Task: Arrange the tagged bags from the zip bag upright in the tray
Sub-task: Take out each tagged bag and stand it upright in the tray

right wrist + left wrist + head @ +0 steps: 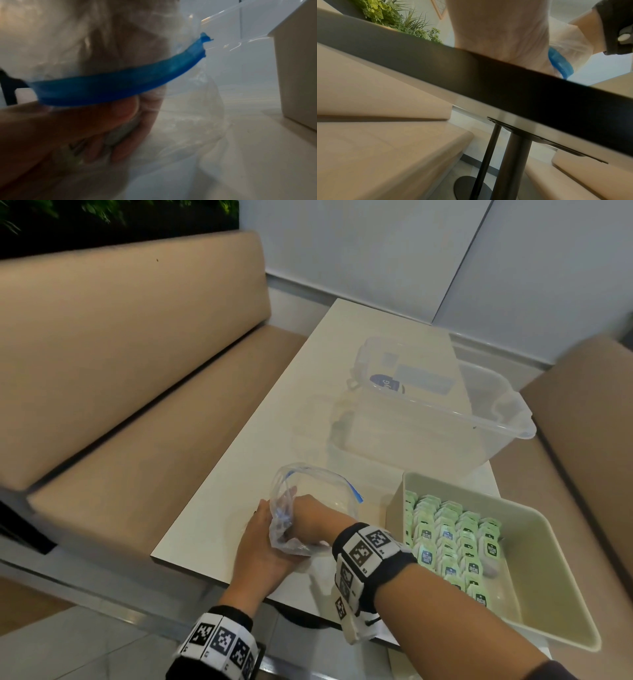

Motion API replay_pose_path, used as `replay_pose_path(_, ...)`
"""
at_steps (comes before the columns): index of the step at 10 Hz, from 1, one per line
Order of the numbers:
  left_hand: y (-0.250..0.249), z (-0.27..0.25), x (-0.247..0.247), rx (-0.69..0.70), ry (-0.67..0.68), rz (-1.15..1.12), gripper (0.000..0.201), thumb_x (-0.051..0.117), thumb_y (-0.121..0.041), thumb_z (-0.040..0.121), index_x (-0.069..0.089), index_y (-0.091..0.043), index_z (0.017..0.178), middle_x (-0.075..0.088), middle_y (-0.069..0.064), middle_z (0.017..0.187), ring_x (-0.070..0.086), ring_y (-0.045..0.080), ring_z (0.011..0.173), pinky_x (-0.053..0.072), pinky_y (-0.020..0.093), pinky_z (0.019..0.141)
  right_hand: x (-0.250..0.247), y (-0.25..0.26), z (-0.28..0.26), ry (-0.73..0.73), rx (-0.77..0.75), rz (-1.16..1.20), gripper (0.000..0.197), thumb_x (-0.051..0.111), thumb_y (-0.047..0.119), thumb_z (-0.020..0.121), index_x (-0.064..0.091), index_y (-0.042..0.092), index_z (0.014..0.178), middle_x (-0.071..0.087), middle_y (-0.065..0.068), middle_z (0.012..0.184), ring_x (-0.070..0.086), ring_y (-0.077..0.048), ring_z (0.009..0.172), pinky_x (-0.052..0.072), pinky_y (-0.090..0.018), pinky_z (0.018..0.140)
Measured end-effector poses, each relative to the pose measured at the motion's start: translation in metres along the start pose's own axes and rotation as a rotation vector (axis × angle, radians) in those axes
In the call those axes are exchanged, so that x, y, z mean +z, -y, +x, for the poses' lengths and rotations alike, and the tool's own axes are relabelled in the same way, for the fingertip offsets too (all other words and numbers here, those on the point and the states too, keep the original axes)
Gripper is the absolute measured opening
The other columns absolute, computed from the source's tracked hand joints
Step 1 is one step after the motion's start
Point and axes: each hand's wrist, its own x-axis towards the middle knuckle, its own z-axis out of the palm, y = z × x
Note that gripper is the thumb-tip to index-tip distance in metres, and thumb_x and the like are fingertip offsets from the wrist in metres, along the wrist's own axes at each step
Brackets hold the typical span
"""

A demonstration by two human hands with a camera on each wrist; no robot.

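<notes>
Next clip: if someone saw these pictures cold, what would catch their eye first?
Probably the two hands at the table's near edge: the left hand holds the clear zip bag from outside while the right hand reaches into its blue-rimmed mouth. Next, the pale tray to the right, with rows of green tagged bags standing upright along its left side. Behind both sits a large clear plastic bin.

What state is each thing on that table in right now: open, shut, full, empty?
zip bag: mouth open, crumpled, looks almost empty.
tray: left part filled with rows of upright tagged bags, right part bare.
clear tub: lidless; contents cannot be made out.
left hand: grips the bag from outside.
right hand: reaches into the bag, fingers curled.
</notes>
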Motion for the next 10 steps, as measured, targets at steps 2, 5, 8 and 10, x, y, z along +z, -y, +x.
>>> replay_pose_path(2, -0.007, 0.008, -0.004, 0.172, 0.008, 0.188, 0.1, 0.074, -0.075, 0.045, 0.037, -0.039, 0.131, 0.044, -0.024, 0.108, 0.053, -0.001, 0.1, 0.036, 0.004, 0.075, -0.042, -0.005, -0.01, 0.21, 0.004, -0.136, 0.023, 0.061, 0.022, 0.087, 0.066, 0.01, 0.105, 0.067, -0.003, 0.096, 0.063, -0.022, 0.092, 0.049, -0.029, 0.087)
replay_pose_path(5, -0.015, 0.006, -0.033, 0.118, 0.162, -0.054, 0.142, 0.091, -0.055, 0.035, 0.007, -0.036, 0.148, 0.027, -0.015, 0.151, 0.029, 0.004, 0.137, 0.031, 0.034, 0.112, -0.104, -0.025, -0.028, 0.058, -0.055, 0.263, 0.032, 0.079, 0.007, 0.069, 0.069, 0.012, 0.1, 0.068, -0.005, 0.088, 0.071, -0.021, 0.071, 0.06, -0.03, 0.07)
replay_pose_path(8, -0.072, -0.019, -0.062, 0.302, -0.21, -0.615, 0.062, 0.058, -0.064, 0.077, 0.041, -0.039, 0.131, 0.048, -0.012, 0.142, 0.036, 0.001, 0.135, 0.025, 0.029, 0.112, -0.136, -0.056, -0.047, 0.083, -0.103, 0.627, 0.025, 0.076, -0.002, 0.072, 0.069, 0.01, 0.093, 0.07, -0.008, 0.093, 0.069, -0.029, 0.094, 0.057, -0.039, 0.084)
replay_pose_path(10, -0.16, -0.033, -0.029, -0.15, 0.212, -1.153, 0.054, 0.045, -0.05, 0.086, 0.058, -0.014, 0.124, 0.063, 0.01, 0.118, 0.058, 0.025, 0.11, 0.041, 0.04, 0.097, -0.159, -0.04, -0.074, 0.276, -0.326, 0.698, 0.021, 0.069, -0.009, 0.076, 0.067, 0.009, 0.086, 0.07, -0.001, 0.077, 0.068, -0.018, 0.077, 0.059, -0.031, 0.075)
